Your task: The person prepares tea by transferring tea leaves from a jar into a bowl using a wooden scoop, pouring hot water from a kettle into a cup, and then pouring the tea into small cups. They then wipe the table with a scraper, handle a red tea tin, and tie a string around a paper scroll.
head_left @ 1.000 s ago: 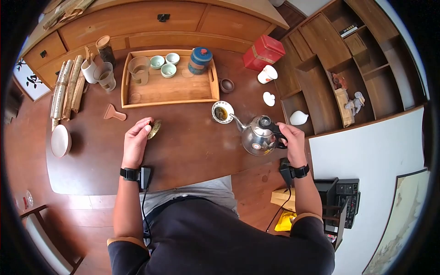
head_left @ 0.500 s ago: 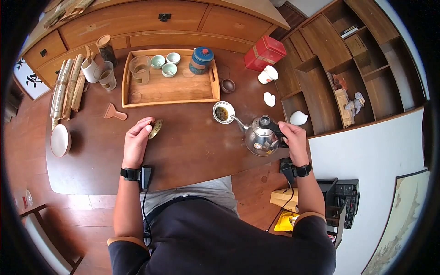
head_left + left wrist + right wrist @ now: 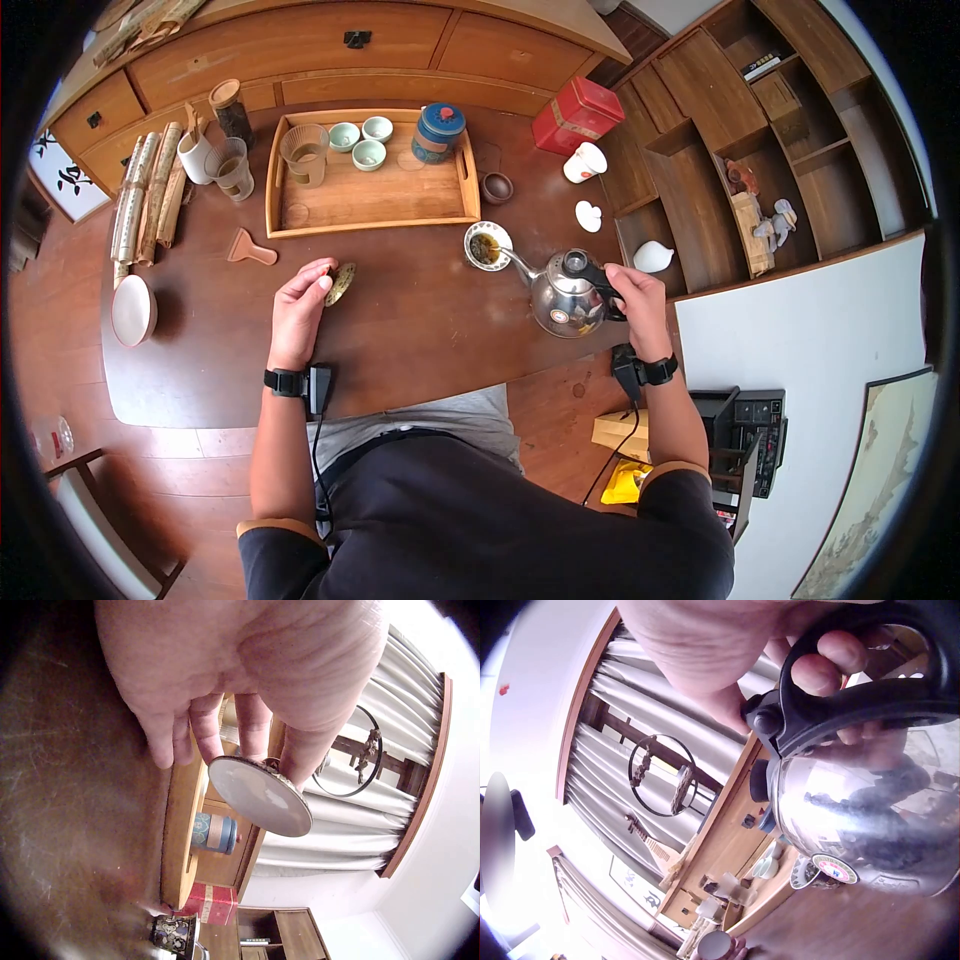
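My left hand [image 3: 297, 318] pinches a small patterned lid [image 3: 340, 284] by its knob, raised over the table at the left. The left wrist view shows the lid's plain white underside [image 3: 259, 796], tilted. On the right, my right hand [image 3: 642, 308] grips the black handle of a shiny steel kettle [image 3: 563, 303], its fingers curled through the loop in the right wrist view. The kettle's spout tip reaches over the patterned rim of a white tea bowl [image 3: 471, 250], which holds dark leaves and yellowish liquid.
A wooden tray [image 3: 380, 222] bears green cups, a glass pitcher and a blue jar. Near the bowl sit a small brown cup [image 3: 496, 187], a white lid [image 3: 588, 216], a white cup [image 3: 584, 162] and a red tin [image 3: 577, 115]. Bamboo scrolls [image 3: 150, 195] lie far left.
The kettle and right hand have shifted slightly to the right, the spout staying over the bowl. My left hand keeps the lid in nearly the same place.
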Available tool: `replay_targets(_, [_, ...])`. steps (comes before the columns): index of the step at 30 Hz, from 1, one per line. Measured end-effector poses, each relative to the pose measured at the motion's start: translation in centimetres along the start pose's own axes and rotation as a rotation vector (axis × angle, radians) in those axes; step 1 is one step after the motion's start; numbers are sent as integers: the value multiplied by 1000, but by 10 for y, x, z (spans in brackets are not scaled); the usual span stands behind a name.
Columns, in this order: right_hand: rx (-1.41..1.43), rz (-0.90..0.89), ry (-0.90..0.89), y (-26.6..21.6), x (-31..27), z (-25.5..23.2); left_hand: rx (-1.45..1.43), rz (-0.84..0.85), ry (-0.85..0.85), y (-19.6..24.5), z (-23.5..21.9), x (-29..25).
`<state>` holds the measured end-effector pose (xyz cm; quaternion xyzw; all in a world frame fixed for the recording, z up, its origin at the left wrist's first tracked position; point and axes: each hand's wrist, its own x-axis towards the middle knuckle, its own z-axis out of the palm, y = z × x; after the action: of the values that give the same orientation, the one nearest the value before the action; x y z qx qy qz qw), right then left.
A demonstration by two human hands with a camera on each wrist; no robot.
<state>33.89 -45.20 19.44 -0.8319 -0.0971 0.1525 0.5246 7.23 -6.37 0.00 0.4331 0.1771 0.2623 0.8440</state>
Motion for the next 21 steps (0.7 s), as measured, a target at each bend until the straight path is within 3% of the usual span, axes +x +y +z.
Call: replay_targets(21, [43,1,3,5,-3,1,-29,-10,-1,3,2,-1])
